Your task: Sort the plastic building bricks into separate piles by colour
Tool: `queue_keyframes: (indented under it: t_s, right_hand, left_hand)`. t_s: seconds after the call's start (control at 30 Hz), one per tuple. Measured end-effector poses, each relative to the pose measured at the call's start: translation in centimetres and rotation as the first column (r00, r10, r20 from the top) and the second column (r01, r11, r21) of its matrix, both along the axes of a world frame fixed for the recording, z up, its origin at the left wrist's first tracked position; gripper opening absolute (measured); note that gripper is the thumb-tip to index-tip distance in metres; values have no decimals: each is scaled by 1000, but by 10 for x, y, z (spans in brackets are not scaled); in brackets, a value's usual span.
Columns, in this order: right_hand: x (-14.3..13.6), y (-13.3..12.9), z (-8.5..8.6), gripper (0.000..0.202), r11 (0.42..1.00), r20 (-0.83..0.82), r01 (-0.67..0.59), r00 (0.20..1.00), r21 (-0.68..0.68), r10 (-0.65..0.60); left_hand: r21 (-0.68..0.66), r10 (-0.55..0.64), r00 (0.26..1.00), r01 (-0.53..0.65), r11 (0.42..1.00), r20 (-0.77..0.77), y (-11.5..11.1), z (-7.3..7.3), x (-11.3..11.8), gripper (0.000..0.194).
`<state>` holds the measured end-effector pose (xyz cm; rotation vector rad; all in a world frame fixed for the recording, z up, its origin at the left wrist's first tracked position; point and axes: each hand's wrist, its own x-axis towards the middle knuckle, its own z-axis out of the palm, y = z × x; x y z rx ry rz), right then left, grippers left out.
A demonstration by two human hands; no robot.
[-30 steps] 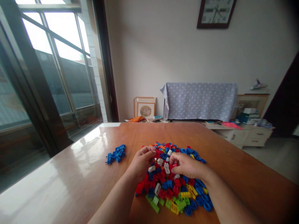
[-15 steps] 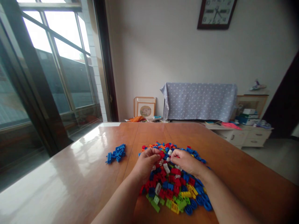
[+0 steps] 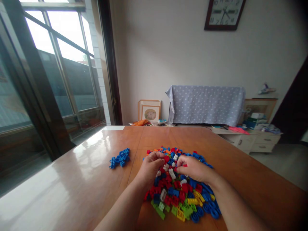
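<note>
A spread-out heap of toy building bricks (image 3: pixel 168 183) in red, blue, green, yellow, white and orange lies in front of me on the brown table (image 3: pixel 91 195). Over its left side is my left hand (image 3: pixel 152 165), thumb and fingers closed on a red brick (image 3: pixel 166 159). My right hand (image 3: pixel 192 167) hovers over the right side with curled fingers, and a bit of red piece (image 3: pixel 185 165) shows between them. White bricks (image 3: pixel 172 174) lie between and below the two hands. Blue wheel-like rings (image 3: pixel 194 217) sit at the heap's near right.
Left of the heap stands a joined cluster of blue bricks (image 3: pixel 122 157). Beyond the table are a low white cabinet (image 3: pixel 257 141), a cloth-covered object (image 3: pixel 207 104) and framed pictures (image 3: pixel 150 111). A glass door (image 3: pixel 60 80) is on the left.
My right hand has shifted slightly and turned, and a red piece now shows in its fingers. My left hand has stayed nearly still with the red brick.
</note>
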<state>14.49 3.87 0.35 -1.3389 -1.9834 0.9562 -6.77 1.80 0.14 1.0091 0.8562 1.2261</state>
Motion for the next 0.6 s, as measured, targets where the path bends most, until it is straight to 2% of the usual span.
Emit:
queue_keyframes:
  t_s: [0.07, 0.13, 0.23, 0.33, 0.47, 0.6]
  right_hand:
    - [-8, -2, 3, 20, 995, -245, 58, 966, -87, -78]
    - [-18, -7, 6, 26, 974, -440, 74, 883, -215, -164]
    - [-32, -13, 5, 31, 943, -598, 3, 773, -331, -212]
    - [-42, -17, 3, 34, 944, -687, -73, 704, -322, -180]
    - [-46, -17, 0, 41, 947, -701, -19, 678, -319, -222]
    - [-47, -14, -1, 37, 943, -751, 11, 602, -332, -271]
  left_hand:
    - [27, -11, 999, 10, 1000, 32, 0, 0, 0, 27]
    - [48, -22, 998, 19, 999, 54, 1, 0, 1, 28]
    - [71, -24, 999, 21, 997, 43, 0, 1, 1, 30]
    - [116, -11, 1000, 14, 993, -23, -2, 2, 5, 29]
    - [269, -3, 990, 42, 962, -142, -6, 0, 13, 23]
    - [429, 133, 949, 2, 903, -285, -9, -3, 16, 25]
